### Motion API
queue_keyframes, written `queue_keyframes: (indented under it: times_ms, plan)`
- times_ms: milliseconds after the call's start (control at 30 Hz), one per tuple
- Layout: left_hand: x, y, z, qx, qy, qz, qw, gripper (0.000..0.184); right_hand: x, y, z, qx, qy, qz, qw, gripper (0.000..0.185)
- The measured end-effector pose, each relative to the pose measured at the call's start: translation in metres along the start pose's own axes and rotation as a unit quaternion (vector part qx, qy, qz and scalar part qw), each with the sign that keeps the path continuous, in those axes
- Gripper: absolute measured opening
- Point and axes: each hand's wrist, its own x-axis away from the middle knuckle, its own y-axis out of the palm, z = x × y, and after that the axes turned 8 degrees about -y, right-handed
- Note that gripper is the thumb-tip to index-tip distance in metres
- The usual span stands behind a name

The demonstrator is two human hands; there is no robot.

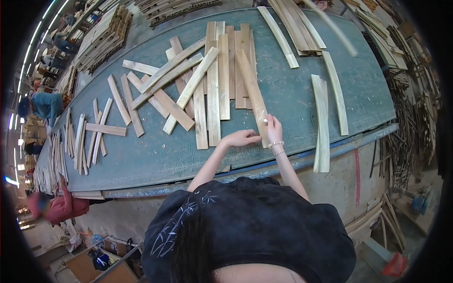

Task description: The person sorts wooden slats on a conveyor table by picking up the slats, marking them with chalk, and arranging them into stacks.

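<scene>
In the head view, a long wooden slat (253, 89) lies at a slant in front of me, its near end toward the table edge. My right hand (275, 129) is closed at the slat's right side, near that end. A small white piece (265, 121), chalk-like, shows at its fingertips over the wood. From the left, my left hand (240, 138) reaches to the slat's near end, fingers stretched out and fingertips at its left edge. Beyond and to the left, several slats (224, 75) lie side by side, others crossed over one another (177, 70).
The green table (292, 118) has a blue front rail. Two pale slats (321, 125) lie at right, one past the front edge. A slat stack (295, 28) sits at the far right. A person in red (66, 205) stands at the left end; another in teal (47, 106) bends beyond.
</scene>
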Motion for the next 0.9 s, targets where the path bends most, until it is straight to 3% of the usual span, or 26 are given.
queue_keyframes:
  times_ms: [100, 167, 200, 267, 300, 333, 400, 467, 533, 600, 700, 867, 900]
  plan:
    - [-0.011, -0.009, 0.004, 0.077, -0.015, 0.02, 0.997, 0.055, 0.006, -0.018, 0.0, 0.034, -0.02, 0.039, 0.998, 0.041]
    - [-0.014, -0.01, 0.015, 0.13, -0.001, -0.006, 0.991, 0.056, 0.002, -0.028, 0.01, -0.093, -0.038, 0.033, 0.994, 0.039]
    - [-0.016, -0.003, 0.02, 0.129, 0.0, -0.012, 0.992, 0.056, 0.0, -0.029, 0.012, -0.092, -0.035, 0.038, 0.994, 0.039]
    - [-0.018, 0.02, 0.032, 0.432, -0.016, -0.096, 0.896, 0.052, -0.004, -0.028, 0.013, -0.337, 0.083, 0.025, 0.938, 0.035]
    - [-0.013, 0.028, 0.045, 0.504, 0.003, -0.11, 0.857, 0.049, -0.003, -0.03, 0.003, -0.327, 0.153, 0.023, 0.932, 0.032]
    - [-0.017, 0.036, 0.046, 0.472, 0.012, -0.06, 0.879, 0.046, -0.005, -0.031, -0.005, -0.33, 0.154, 0.026, 0.931, 0.032]
    - [-0.025, 0.048, 0.043, 0.491, 0.029, -0.008, 0.871, 0.04, -0.008, -0.034, -0.013, -0.299, 0.193, 0.045, 0.933, 0.031]
    - [-0.021, 0.047, 0.042, 0.498, 0.015, -0.007, 0.867, 0.036, -0.015, -0.043, 0.001, -0.273, 0.172, 0.075, 0.944, 0.033]
    - [-0.004, 0.039, 0.052, 0.506, -0.002, -0.003, 0.862, 0.033, -0.018, -0.054, 0.009, -0.113, 0.062, 0.098, 0.987, 0.035]
    - [0.019, 0.028, 0.069, 0.481, -0.023, 0.063, 0.874, 0.029, -0.016, -0.057, -0.014, -0.131, 0.037, 0.111, 0.984, 0.032]
    - [0.048, 0.023, 0.081, 0.445, -0.034, 0.049, 0.894, 0.031, -0.029, -0.054, -0.019, -0.118, -0.038, 0.057, 0.991, 0.017]
    - [0.068, 0.028, 0.084, 0.451, -0.053, 0.02, 0.891, 0.034, -0.059, -0.02, -0.028, -0.043, -0.17, 0.027, 0.984, 0.013]
    - [0.068, 0.029, 0.082, 0.451, -0.056, 0.024, 0.89, 0.034, -0.061, -0.018, -0.033, 0.035, -0.208, 0.006, 0.977, 0.012]
